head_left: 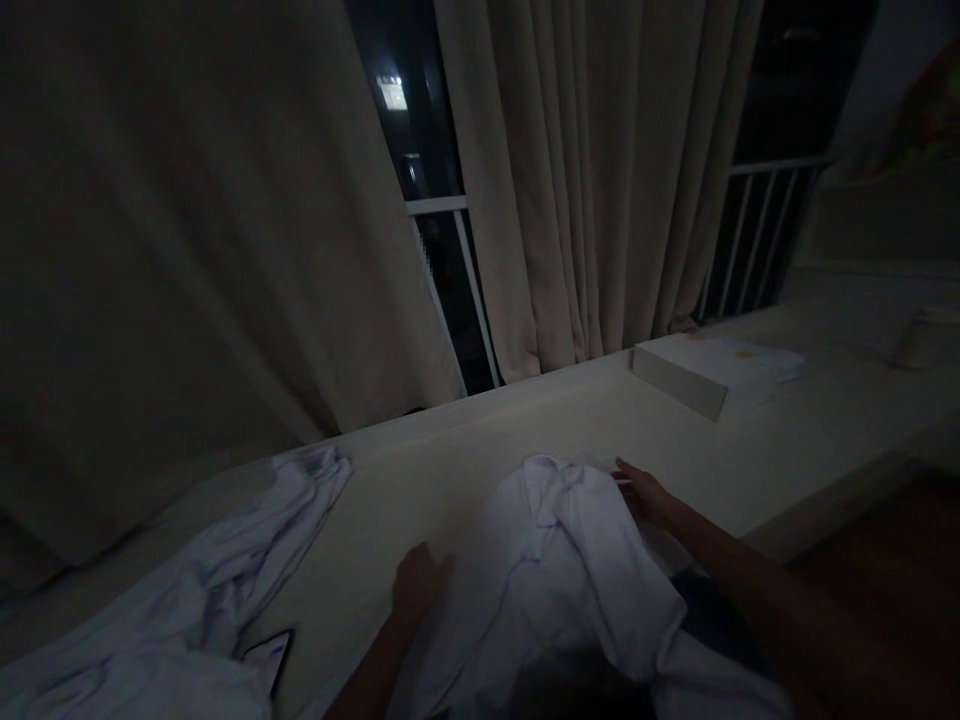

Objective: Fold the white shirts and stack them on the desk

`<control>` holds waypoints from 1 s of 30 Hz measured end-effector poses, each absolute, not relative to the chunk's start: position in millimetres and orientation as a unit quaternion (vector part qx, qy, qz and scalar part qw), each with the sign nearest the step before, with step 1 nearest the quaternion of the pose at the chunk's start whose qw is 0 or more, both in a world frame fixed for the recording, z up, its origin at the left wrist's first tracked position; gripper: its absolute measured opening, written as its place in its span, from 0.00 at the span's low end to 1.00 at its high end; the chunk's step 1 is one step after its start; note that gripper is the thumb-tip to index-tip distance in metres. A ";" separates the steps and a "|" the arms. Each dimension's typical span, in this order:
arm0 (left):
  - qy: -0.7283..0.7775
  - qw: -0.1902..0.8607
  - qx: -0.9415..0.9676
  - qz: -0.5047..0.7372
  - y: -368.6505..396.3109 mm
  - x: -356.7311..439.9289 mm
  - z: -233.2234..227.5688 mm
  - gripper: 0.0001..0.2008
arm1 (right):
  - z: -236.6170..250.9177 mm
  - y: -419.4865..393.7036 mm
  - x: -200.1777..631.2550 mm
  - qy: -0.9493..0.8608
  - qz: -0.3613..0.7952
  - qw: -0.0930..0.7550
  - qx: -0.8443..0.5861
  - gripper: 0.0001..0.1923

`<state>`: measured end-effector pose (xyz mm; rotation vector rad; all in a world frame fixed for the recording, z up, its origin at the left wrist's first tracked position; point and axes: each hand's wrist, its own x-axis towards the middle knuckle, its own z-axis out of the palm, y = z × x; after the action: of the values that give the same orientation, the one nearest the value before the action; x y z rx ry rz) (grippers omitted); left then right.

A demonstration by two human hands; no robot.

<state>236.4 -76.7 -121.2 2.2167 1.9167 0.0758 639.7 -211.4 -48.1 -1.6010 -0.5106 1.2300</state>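
Observation:
A white shirt (570, 590) with its collar at the far end lies spread in front of me on a pale ledge (405, 490). At the shirt's right shoulder my right hand (641, 493) is closed on the cloth, with one finger sticking out. My left hand (420, 585) is at the shirt's left edge, fingers curled and thumb toward the cloth; it appears to pinch the edge, though dim light blurs this. Dark shadow covers the shirt's near part.
Another crumpled white garment (195, 590) lies on the left, partly over a phone (268, 658). A white box-like stack (712, 370) stands at the back right, and a cup-like object (926, 340) beyond it. Beige curtains (585, 180) hang behind, with a white railing (439, 205) showing between them.

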 end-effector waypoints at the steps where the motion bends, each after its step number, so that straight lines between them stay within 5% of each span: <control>1: 0.655 0.104 0.748 0.021 -72.1 234.0 -124.2 0.36 | -58.5 -216.3 645.6 -0.227 0.486 0.489 -0.688 0.28; 5: 0.640 0.114 0.759 0.020 -60.5 240.8 -132.2 0.30 | -101.7 -241.7 652.5 -0.337 0.369 0.397 -0.770 0.33; 9: 0.610 0.137 0.780 0.038 -60.9 255.4 -133.8 0.15 | -124.6 -264.3 644.7 -0.435 0.286 0.349 -0.779 0.16; 18: 0.673 0.081 0.706 0.206 -57.9 190.4 -64.7 0.12 | -72.0 -261.4 675.3 -0.370 0.360 0.490 -0.702 0.12; 24: 0.664 0.037 0.692 0.280 -74.2 159.2 -2.6 0.15 | -8.9 -252.3 613.9 -0.299 0.535 0.585 -0.531 0.10; 27: 0.627 0.227 0.690 0.280 -116.8 202.8 0.3 0.21 | -2.9 -260.9 536.5 -0.352 0.501 0.621 -0.489 0.09; 28: 0.605 0.350 0.666 0.260 -132.6 221.3 -1.3 0.24 | -4.6 -266.1 509.8 -0.399 0.484 0.606 -0.488 0.10; 30: 0.572 0.433 0.652 0.244 -160.2 255.1 -3.2 0.29 | -9.4 -279.4 462.7 -0.516 0.433 0.557 -0.486 0.09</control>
<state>255.1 -160.2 -3.2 1.6246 1.4256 0.6080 462.7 -279.4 -9.4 -1.1473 -1.2176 1.0226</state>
